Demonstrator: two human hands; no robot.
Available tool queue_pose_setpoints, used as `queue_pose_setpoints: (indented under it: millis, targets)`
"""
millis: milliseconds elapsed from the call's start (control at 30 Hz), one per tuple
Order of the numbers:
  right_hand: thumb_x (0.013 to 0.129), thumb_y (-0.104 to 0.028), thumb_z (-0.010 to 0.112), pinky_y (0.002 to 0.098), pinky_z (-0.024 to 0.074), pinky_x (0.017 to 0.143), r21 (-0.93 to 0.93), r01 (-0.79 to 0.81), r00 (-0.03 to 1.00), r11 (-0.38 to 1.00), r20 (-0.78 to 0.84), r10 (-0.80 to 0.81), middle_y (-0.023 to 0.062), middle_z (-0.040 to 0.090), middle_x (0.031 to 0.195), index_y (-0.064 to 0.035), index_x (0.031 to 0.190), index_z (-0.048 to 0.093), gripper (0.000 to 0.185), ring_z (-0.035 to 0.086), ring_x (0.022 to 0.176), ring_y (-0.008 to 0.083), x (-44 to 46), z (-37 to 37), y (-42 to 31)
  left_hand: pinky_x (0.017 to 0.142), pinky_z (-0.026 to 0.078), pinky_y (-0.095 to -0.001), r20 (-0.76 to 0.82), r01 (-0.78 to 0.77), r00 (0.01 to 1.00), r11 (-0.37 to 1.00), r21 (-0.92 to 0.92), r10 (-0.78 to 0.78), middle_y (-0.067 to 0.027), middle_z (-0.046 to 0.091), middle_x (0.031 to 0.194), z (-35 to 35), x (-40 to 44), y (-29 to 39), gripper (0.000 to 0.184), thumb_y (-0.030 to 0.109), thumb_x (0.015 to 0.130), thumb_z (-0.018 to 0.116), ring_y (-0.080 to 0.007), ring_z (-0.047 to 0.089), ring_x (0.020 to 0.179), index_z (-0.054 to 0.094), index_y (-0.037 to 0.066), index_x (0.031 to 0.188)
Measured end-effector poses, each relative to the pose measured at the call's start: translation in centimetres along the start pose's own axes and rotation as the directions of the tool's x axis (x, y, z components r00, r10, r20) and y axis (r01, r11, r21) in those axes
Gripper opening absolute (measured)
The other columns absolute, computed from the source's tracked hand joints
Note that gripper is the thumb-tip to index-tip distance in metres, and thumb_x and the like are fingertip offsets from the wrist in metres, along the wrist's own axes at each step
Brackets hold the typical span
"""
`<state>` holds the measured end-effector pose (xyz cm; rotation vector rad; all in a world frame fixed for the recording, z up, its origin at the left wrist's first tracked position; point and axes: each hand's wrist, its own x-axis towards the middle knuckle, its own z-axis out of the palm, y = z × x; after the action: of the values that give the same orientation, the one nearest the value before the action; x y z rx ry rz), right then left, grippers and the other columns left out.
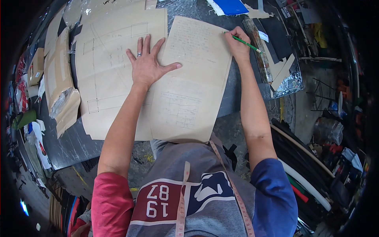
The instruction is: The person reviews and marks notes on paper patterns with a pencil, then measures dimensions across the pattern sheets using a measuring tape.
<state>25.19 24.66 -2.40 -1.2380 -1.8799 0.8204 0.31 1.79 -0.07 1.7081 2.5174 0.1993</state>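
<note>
My left hand [148,65] lies flat with spread fingers across two large brown paper sheets, a ring on one finger. Under its fingers is the left sheet [114,75], which bears long pencil lines and small rectangles. Its thumb rests on the right sheet [189,79], covered with handwriting at the top and a drawn grid lower down. My right hand [237,41] is closed round a green pencil [252,47] at that sheet's upper right edge, with the pencil's tip by the paper.
A long metal bar [258,51] lies right of the sheets, beside dark pieces and paper scraps. At the left is a cardboard-wrapped package [59,71]. Blue material [231,6] sits at the top. A measuring tape [181,205] hangs over the shirt. Rolls [304,181] stand at lower right.
</note>
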Motion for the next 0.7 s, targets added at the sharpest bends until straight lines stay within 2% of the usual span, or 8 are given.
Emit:
queue_pose_setpoints:
  millis: [100, 200, 300, 433, 600, 700]
  targets:
    - [0.084, -0.022, 0.075, 0.0338, 0.0499, 0.065, -0.007, -0.001, 1.000, 1.000, -0.002, 0.001, 0.0092, 0.062, 0.069, -0.0049, 0.081, 0.062, 0.022, 0.057, 0.064, 0.0199, -0.13, -0.25, -0.09, 0.124, 0.005, -0.0741, -0.021, -0.001, 1.000, 1.000, 0.024, 0.001, -0.0129, 0.027, 0.174, -0.19, -0.11, 0.20, 0.116, 0.094, 0.064, 0.068, -0.0330, 0.016, 0.163, 0.046, 0.034, 0.161]
    - [0.084, -0.022, 0.075, 0.0336, 0.0498, 0.065, -0.005, 0.016, 0.999, 1.000, -0.028, -0.017, 0.0095, 0.061, 0.068, -0.0046, 0.081, 0.061, 0.022, 0.056, 0.064, 0.0198, -0.12, -0.04, -0.49, 0.124, 0.005, -0.0740, -0.025, -0.004, 1.000, 1.000, 0.023, 0.005, -0.0130, 0.027, 0.174, -0.25, -0.12, 0.21, 0.117, 0.094, 0.064, 0.068, -0.0329, 0.016, 0.163, 0.045, 0.034, 0.161]
    - [0.088, -0.012, 0.074, 0.0267, 0.0440, 0.061, -0.002, 0.026, 1.000, 1.000, -0.009, -0.026, 0.0011, 0.058, 0.067, -0.0034, 0.082, 0.061, 0.016, 0.050, 0.066, 0.0057, -0.02, -0.22, -0.32, 0.124, 0.005, -0.0739, -0.021, -0.007, 1.000, 1.000, 0.023, 0.007, -0.0128, 0.026, 0.174, -0.35, -0.13, 0.13, 0.117, 0.094, 0.064, 0.068, -0.0329, 0.016, 0.163, 0.044, 0.034, 0.162]
    - [0.088, -0.013, 0.074, 0.0267, 0.0434, 0.060, -0.026, 0.060, 0.998, 0.998, -0.027, -0.061, 0.0006, 0.058, 0.067, -0.0034, 0.082, 0.060, 0.017, 0.049, 0.065, 0.0054, -0.19, -0.25, -0.06, 0.125, 0.004, -0.0739, -0.013, -0.002, 1.000, 1.000, 0.018, 0.002, -0.0126, 0.026, 0.175, -0.28, -0.18, 0.26, 0.117, 0.094, 0.065, 0.068, -0.0329, 0.016, 0.163, 0.043, 0.034, 0.162]
    - [0.087, -0.014, 0.073, 0.0276, 0.0440, 0.061, 0.029, 0.027, 0.999, 0.999, -0.028, -0.027, 0.0010, 0.057, 0.067, -0.0032, 0.082, 0.060, 0.018, 0.049, 0.065, 0.0069, -0.07, -0.28, -0.15, 0.125, 0.004, -0.0737, -0.019, -0.006, 1.000, 1.000, 0.014, 0.006, -0.0127, 0.026, 0.175, -0.23, -0.10, 0.09, 0.117, 0.093, 0.065, 0.069, -0.0327, 0.016, 0.163, 0.043, 0.034, 0.162]
    - [0.084, -0.021, 0.072, 0.0325, 0.0479, 0.063, -0.011, 0.032, 0.997, 0.999, -0.063, -0.033, 0.0075, 0.057, 0.065, -0.0047, 0.079, 0.060, 0.021, 0.051, 0.062, 0.0154, -0.22, -0.31, -0.68, 0.125, 0.004, -0.0736, -0.024, -0.005, 1.000, 1.000, 0.007, 0.005, -0.0127, 0.026, 0.175, -0.17, -0.18, 0.18, 0.116, 0.093, 0.065, 0.070, -0.0326, 0.016, 0.163, 0.044, 0.034, 0.162]
